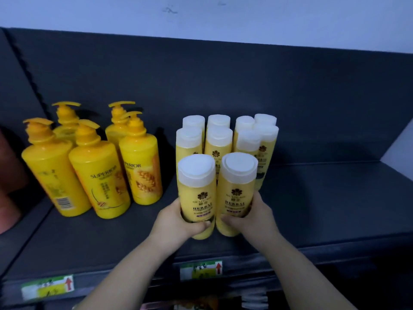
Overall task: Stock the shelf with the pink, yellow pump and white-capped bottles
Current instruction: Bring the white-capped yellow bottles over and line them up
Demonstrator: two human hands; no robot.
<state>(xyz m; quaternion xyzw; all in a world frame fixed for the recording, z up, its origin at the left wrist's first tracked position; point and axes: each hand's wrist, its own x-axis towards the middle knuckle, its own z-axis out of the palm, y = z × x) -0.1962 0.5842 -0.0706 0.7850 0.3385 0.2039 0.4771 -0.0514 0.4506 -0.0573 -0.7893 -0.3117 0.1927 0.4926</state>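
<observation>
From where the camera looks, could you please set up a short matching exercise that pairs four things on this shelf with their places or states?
Column one:
1. yellow pump bottles
2. left hand
3. right hand
4. price tag

Column two:
A. on the front edge of the shelf, below the hands
B. grips the right-hand white-capped bottle
C. standing in a group at the left of the shelf
D. grips the left-hand white-capped bottle

Pairs: 1-C, 2-D, 3-B, 4-A
</observation>
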